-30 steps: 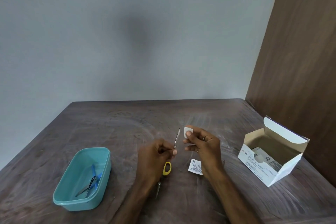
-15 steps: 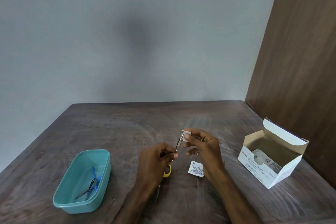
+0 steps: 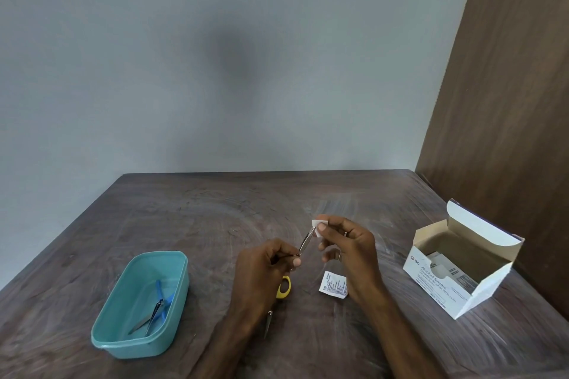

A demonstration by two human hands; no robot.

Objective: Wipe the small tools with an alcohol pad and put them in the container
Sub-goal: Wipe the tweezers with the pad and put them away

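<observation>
At 8 o'clock, the teal plastic container (image 3: 140,304) already holds 2 or 3 tools. Left hand (image 3: 261,271) pinches slim steel tweezers (image 3: 305,241); right hand (image 3: 348,248) pinches the white alcohol pad (image 3: 317,226) on their tip — mid-wipe. Yellow-handled scissors (image 3: 281,288) wait on the surface (image 3: 200,218).

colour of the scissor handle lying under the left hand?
Yellow: the plastic scissor handle peeks out beside the left hand, head view.

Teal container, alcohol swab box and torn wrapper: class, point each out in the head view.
teal container (image 3: 106,346): head view, near rim.
alcohol swab box (image 3: 437,286): head view, printed front panel.
torn wrapper (image 3: 334,284): head view, printed face, lying on the table.
</observation>
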